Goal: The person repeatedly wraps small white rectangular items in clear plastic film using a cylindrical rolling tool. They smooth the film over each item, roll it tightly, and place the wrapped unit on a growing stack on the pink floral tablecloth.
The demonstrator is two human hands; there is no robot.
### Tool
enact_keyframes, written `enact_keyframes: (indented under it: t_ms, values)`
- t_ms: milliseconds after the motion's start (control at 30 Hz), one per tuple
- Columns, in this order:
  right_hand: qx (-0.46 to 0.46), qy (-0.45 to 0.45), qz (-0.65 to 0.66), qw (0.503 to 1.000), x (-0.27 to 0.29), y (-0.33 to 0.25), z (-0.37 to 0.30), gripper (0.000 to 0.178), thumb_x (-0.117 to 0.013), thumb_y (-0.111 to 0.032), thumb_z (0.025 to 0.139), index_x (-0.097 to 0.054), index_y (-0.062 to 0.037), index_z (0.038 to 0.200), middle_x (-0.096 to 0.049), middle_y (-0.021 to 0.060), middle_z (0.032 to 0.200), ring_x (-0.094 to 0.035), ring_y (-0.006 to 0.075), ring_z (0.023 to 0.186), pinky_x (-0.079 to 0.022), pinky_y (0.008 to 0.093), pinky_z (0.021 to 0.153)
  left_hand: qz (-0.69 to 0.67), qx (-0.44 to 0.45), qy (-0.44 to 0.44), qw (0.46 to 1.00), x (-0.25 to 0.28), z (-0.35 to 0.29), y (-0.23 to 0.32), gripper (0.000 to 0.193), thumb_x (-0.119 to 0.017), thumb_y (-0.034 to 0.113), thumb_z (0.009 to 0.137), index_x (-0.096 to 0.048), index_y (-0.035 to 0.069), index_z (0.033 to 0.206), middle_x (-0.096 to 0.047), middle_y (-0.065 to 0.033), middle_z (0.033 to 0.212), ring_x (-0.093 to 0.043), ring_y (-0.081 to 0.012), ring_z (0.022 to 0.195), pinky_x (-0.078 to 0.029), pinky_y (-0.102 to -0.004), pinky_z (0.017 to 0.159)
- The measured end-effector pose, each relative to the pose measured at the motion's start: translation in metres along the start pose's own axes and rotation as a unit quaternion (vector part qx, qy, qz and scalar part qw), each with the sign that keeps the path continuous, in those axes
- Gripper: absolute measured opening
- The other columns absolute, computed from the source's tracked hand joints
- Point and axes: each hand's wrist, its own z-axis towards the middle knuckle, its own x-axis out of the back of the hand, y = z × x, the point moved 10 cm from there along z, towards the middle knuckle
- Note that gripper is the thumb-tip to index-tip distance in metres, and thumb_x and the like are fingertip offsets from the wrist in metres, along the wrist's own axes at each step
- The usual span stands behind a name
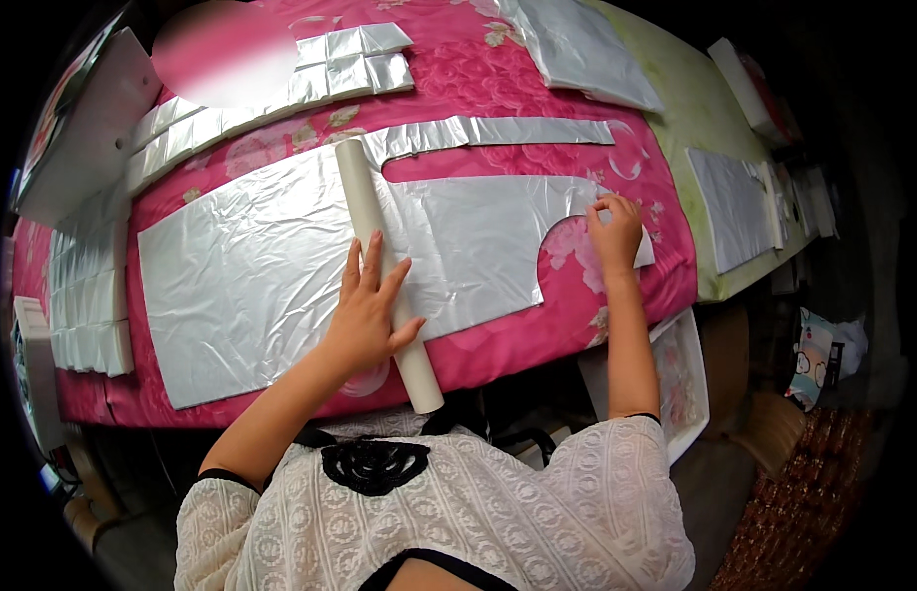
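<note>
A silvery-white plastic sheet [241, 266] lies spread across the pink flowered cloth [488, 360]. Its right part has a rounded cut-out, and a long narrow strip runs along its far side. Across the sheet, from far to near, rests a pale tube [416, 369], whose near end sticks out past the table edge. My left hand [368, 313] lies on the tube with its fingers spread. At the sheet's right end, beside the cut-out, my right hand [616, 231] pinches the film between thumb and fingers; the fingertips partly hide the held edge.
Folded silvery packets stand in rows at the back left [355, 74] and far left [89, 295], near a white box [94, 123]. More film [586, 59] lies at the back right. A green-covered table [690, 222] adjoins on the right; a white bin [693, 379] stands below the edge.
</note>
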Motion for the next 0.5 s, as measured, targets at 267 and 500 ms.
enact_keyframes:
  t_ms: [267,500]
  values:
    - [-0.002,-0.251,0.465,0.849,-0.019,-0.238,-0.053,0.013,-0.066,-0.006,0.074,-0.056,-0.0019,0.080,-0.060,0.0092,0.073,-0.061,0.0224,0.064,-0.048,0.0310,0.061,-0.685,0.243,-0.041,0.686,-0.012,-0.013,-0.013,0.055,-0.059,0.024,0.085,-0.038,0.004,0.132,-0.043,-0.0153,0.132,-0.045,-0.0226,0.120,-0.038,-0.0364,0.098]
    - [0.186,-0.226,0.405,0.866,0.020,-0.313,-0.104,0.030,-0.070,-0.019,0.073,-0.057,-0.0038,0.095,-0.057,0.0127,0.108,-0.057,0.0286,0.091,-0.047,0.0380,0.076,-0.618,0.365,-0.100,0.689,0.018,-0.063,-0.106,0.013,-0.062,0.012,0.084,-0.059,0.001,0.090,-0.065,-0.0081,0.080,-0.064,-0.0151,0.070,-0.051,-0.0258,0.062]
